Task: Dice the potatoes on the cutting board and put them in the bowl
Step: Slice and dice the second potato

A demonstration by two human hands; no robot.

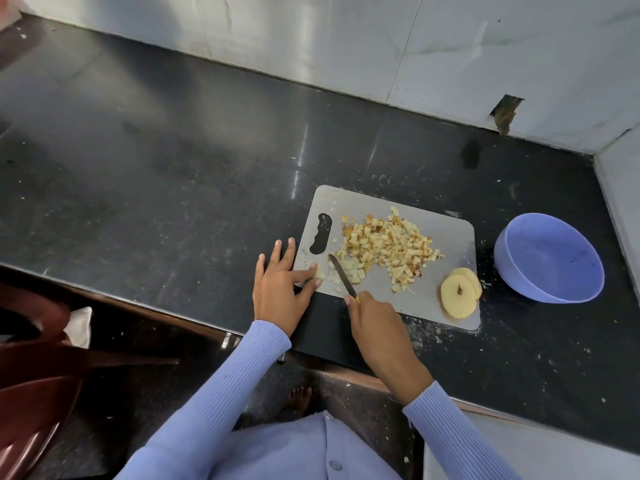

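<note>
From the head camera we look down on a grey cutting board [433,237] lying on a dark counter [173,185], with a spread of diced potato [384,247] across its middle. Our right hand [375,323], at the board's 6 o'clock edge, is curled around the handle of a small knife [342,276], whose blade points toward 11 o'clock among a few cubes. Our left hand [282,282], at 9 o'clock, lies with fingers mostly straight, thumb and forefinger tips pinching a small potato piece [320,271] just beside the blade. We judge the dicing step is in hand and nearly through (two round potato slices [459,296] at the board's 4 o'clock corner remain whole). The blue bowl [550,261], off the board at 3 o'clock, looks empty. Next we should chop this held piece, fingertips clear, then fetch the slices.
</note>
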